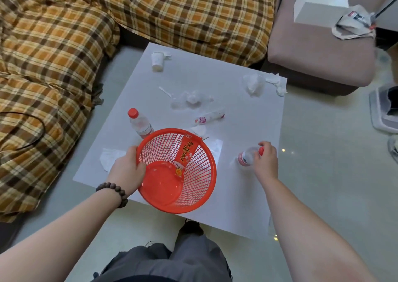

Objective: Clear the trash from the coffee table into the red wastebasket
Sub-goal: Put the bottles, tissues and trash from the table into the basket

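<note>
**Bottle in hand, basket tilted over the desk edge**

Risk starts at our right hand (265, 160), whose grip is closed around the neck of a lying water bottle (247, 155) near the desk's right edge; the plastic looks thin, so a pinch that high could let it swing or slip to the floor. Our left hand (127, 168) has its grip clamped on the rim of the red wastebasket (178, 174), which tilts toward us, partly off the desk (247, 114). If we tip it further, the red wrapper (184, 156) inside could slide out.

Counting outward: two bottles, the second one (140, 122) upright beside the basket; two paper cups (156, 61) (210, 117); one plastic spoon (167, 93); roughly five crumpled tissues or bags, the clear ones hard to separate.
</note>
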`<state>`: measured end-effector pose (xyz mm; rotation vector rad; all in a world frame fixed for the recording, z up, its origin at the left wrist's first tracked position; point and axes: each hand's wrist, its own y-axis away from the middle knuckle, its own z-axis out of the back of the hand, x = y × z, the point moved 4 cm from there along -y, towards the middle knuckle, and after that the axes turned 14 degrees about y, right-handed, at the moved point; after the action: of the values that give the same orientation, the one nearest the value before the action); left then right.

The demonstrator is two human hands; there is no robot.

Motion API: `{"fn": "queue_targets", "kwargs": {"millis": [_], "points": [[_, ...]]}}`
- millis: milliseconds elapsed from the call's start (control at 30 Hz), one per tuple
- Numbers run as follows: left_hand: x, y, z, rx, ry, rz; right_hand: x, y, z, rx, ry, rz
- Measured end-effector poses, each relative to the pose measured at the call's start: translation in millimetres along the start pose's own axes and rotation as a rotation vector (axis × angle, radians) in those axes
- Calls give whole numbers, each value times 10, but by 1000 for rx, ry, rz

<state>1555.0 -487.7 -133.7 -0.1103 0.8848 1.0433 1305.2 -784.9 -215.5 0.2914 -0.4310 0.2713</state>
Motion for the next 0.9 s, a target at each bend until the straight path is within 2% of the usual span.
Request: {"fn": "queue_targets", "kwargs": {"millis": [100, 233, 300, 433, 600, 767, 900], "points": [[51, 16, 30, -23, 4, 16, 170, 128, 190, -133, -96, 21], [70, 49, 105, -52, 17, 43, 590, 450, 583, -358, -312, 164], [71, 72, 145, -65, 30, 59, 783, 598, 765, -412, -426, 209], [56, 107, 198, -84, 53, 80, 1194, 879, 910, -293, -551, 344], [34, 159, 236, -88, 110, 50, 1650, 1171, 515, -61, -287, 628], [13, 229, 312, -126, 197, -6, 1761, 1199, 59, 103, -143, 658], [24, 318, 398, -165, 268, -20, 1819, 1176, -113, 106, -91, 676]]}}
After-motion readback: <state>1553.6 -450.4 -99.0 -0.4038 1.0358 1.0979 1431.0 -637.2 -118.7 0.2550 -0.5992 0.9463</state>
